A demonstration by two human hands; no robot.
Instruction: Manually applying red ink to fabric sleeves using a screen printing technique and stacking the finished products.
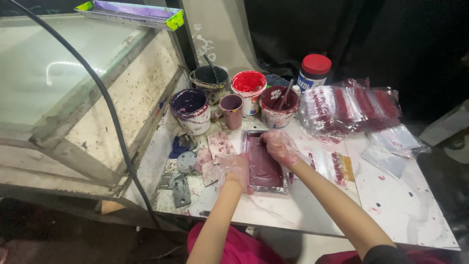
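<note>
A rectangular metal tray (282,187) full of dark maroon paint lies on the white table (405,210). My left hand (235,169), in a thin clear glove stained pink, rests against the tray's left edge near its front. My right hand (281,145), gloved the same way, reaches into the tray's upper part with fingers bent down onto the paint; what its fingertips touch is hidden. Small pink-stained cards (220,145) lie just left of the tray.
Paint tubs stand behind the tray: a purple one (190,110), a black one (210,79), a red one (248,89), a maroon one with a stick (278,106), a mauve mug (230,110), a red-lidded jar (313,71). Clear packets (349,108) lie right. A glass-topped frame (58,88) and black cable (110,115) are on the left.
</note>
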